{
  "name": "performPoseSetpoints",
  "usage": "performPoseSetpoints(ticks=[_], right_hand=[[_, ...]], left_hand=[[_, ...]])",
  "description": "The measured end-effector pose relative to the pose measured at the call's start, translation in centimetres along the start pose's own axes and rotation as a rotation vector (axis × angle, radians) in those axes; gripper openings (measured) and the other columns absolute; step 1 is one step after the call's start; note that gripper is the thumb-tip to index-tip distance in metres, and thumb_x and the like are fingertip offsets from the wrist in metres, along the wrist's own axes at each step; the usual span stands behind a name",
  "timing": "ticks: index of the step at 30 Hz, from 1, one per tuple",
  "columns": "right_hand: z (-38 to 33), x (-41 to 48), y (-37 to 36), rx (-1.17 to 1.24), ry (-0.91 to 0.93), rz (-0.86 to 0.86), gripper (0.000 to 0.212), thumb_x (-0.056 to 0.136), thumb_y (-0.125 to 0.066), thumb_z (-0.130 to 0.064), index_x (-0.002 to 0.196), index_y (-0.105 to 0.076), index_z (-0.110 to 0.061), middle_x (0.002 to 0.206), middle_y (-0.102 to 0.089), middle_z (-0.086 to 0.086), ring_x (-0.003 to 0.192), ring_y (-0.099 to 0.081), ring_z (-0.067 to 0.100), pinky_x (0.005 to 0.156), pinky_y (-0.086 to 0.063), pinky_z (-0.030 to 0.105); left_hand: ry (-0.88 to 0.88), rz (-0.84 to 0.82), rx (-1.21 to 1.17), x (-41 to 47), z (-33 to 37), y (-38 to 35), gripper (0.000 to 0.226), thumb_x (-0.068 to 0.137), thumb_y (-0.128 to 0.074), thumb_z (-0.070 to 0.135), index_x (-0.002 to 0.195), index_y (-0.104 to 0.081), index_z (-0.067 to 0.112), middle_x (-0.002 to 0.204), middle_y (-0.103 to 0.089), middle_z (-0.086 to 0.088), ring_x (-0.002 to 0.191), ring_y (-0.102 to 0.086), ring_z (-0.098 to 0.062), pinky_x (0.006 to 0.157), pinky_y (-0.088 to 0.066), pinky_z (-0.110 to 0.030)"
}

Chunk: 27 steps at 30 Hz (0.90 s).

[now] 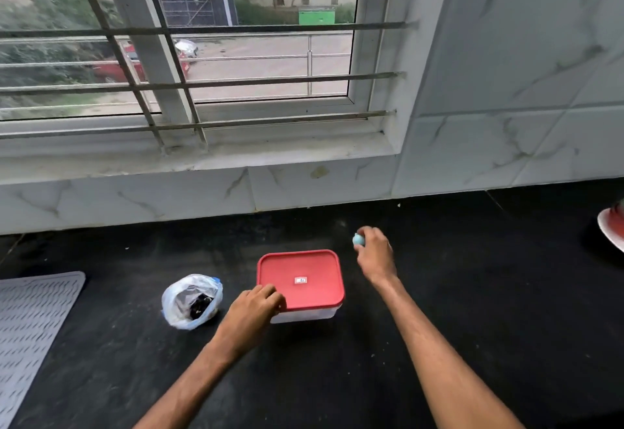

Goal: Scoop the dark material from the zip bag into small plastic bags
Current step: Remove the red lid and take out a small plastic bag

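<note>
Two hands grip things: the left hand (256,307) holds the near corner of the red-lidded clear plastic box (314,293), and the right hand (374,253) pinches a small pale-blue object (358,240) beyond it. The crumpled clear zip bag (190,300) holding dark material lies just left of the box on the black tabletop (472,293).

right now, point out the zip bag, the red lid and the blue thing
zip bag (191,300): head view, middle of its crumpled plastic
red lid (319,293): head view, flat top right of the label
blue thing (358,240): head view, its exposed left end
</note>
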State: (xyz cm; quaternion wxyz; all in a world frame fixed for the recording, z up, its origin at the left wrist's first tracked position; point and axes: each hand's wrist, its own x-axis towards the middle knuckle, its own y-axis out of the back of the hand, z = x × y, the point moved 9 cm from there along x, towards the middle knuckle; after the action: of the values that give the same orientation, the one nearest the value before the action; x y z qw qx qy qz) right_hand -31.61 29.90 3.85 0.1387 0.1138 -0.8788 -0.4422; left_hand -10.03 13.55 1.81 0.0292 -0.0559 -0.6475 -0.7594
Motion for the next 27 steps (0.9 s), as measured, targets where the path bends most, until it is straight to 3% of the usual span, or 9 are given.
performPoseSetpoints(ticks=[3, 5, 9, 13, 17, 19, 22, 24, 27], right_hand=[[4.6, -1.1, -2.9, -0.155, -0.04, -0.153, 0.032, 0.084, -0.068, -0.005, 0.115, -0.06, -0.01, 0.115, -0.057, 0.009, 0.107, -0.058, 0.029, 0.09, -0.047, 0.036], [6.8, -2.4, -4.9, -0.235, -0.036, -0.237, 0.032, 0.085, -0.066, -0.007, 0.115, -0.059, -0.012, 0.116, -0.054, 0.007, 0.109, -0.056, 0.028, 0.09, -0.047, 0.037], [8.3, -3.5, -6.6, -0.312, 0.017, -0.299, 0.035, 0.087, -0.065, -0.009, 0.12, -0.055, -0.015, 0.121, -0.052, 0.003, 0.112, -0.052, 0.025, 0.088, -0.051, 0.037], [6.0, -2.5, -5.1, -0.436, 0.09, -0.222, 0.056, 0.086, -0.07, -0.026, 0.136, -0.046, -0.015, 0.133, -0.05, 0.003, 0.121, -0.047, 0.024, 0.094, -0.049, 0.036], [-3.0, -3.7, -2.6, -0.06, 0.367, -0.026, 0.043, 0.088, -0.069, -0.023, 0.127, -0.059, -0.008, 0.127, -0.06, 0.008, 0.12, -0.054, 0.024, 0.102, -0.047, 0.035], [-8.3, -6.6, -3.1, 0.062, 0.548, -0.064, 0.04, 0.092, -0.062, -0.031, 0.126, -0.06, -0.01, 0.132, -0.057, 0.006, 0.125, -0.051, 0.02, 0.108, -0.042, 0.033], [-13.2, -12.0, -7.4, 0.007, 0.7, -0.312, 0.065, 0.088, -0.048, -0.05, 0.141, -0.046, -0.012, 0.155, -0.034, 0.009, 0.145, -0.027, 0.024, 0.119, -0.023, 0.039], [-12.9, -14.0, -10.7, -0.157, 0.653, -0.469, 0.08, 0.087, -0.048, -0.055, 0.153, -0.023, -0.017, 0.164, -0.008, 0.007, 0.151, -0.002, 0.026, 0.121, -0.007, 0.049], [-12.1, -14.5, -12.1, -0.254, 0.653, -0.37, 0.086, 0.085, -0.045, -0.063, 0.155, -0.02, -0.02, 0.164, -0.011, 0.005, 0.151, -0.007, 0.027, 0.121, -0.011, 0.053]], left_hand=[[0.007, -0.008, -0.018, -0.8, 0.5, -0.2, 0.031, 0.071, -0.08, 0.026, 0.087, -0.056, 0.036, 0.087, -0.055, 0.017, 0.075, -0.06, -0.006, 0.058, -0.043, -0.021], [0.014, 0.008, -0.085, -0.9, 0.9, 0.8, 0.026, 0.082, -0.069, 0.039, 0.105, -0.058, 0.036, 0.106, -0.054, 0.018, 0.097, -0.059, -0.007, 0.073, -0.047, -0.022], [0.198, -0.019, -0.344, -1.0, -1.5, 1.3, 0.106, 0.065, -0.072, 0.07, 0.15, -0.024, 0.029, 0.154, -0.018, 0.016, 0.143, -0.017, 0.0, 0.114, -0.022, -0.02], [0.286, -0.157, -0.462, -1.6, -3.2, -1.4, 0.151, 0.046, -0.081, 0.076, 0.15, 0.017, 0.03, 0.16, 0.02, 0.01, 0.148, 0.017, -0.003, 0.121, 0.0, -0.025], [0.393, -0.067, -0.612, -1.5, -4.1, -2.9, 0.157, 0.045, -0.09, 0.06, 0.152, 0.019, 0.021, 0.163, 0.007, 0.006, 0.151, 0.003, -0.006, 0.125, -0.01, -0.037], [0.423, -0.011, -0.758, -1.4, -4.1, -3.5, 0.157, 0.047, -0.093, 0.054, 0.152, 0.019, 0.022, 0.161, -0.004, 0.012, 0.15, -0.01, -0.002, 0.123, -0.017, -0.039], [0.456, 0.043, -0.839, -1.9, -4.9, -4.5, 0.148, 0.049, -0.088, 0.062, 0.151, 0.015, 0.032, 0.162, -0.008, 0.008, 0.149, -0.017, -0.004, 0.121, -0.024, -0.041], [0.459, 0.049, -0.882, -2.3, -5.4, -5.2, 0.152, 0.045, -0.081, 0.074, 0.155, 0.009, 0.021, 0.164, -0.008, 0.0, 0.15, -0.016, -0.006, 0.123, -0.02, -0.034], [0.44, 0.058, -0.854, -2.5, -5.6, -4.9, 0.155, 0.04, -0.071, 0.085, 0.156, 0.003, 0.013, 0.162, -0.01, 0.009, 0.146, -0.016, 0.006, 0.117, -0.019, -0.014]])
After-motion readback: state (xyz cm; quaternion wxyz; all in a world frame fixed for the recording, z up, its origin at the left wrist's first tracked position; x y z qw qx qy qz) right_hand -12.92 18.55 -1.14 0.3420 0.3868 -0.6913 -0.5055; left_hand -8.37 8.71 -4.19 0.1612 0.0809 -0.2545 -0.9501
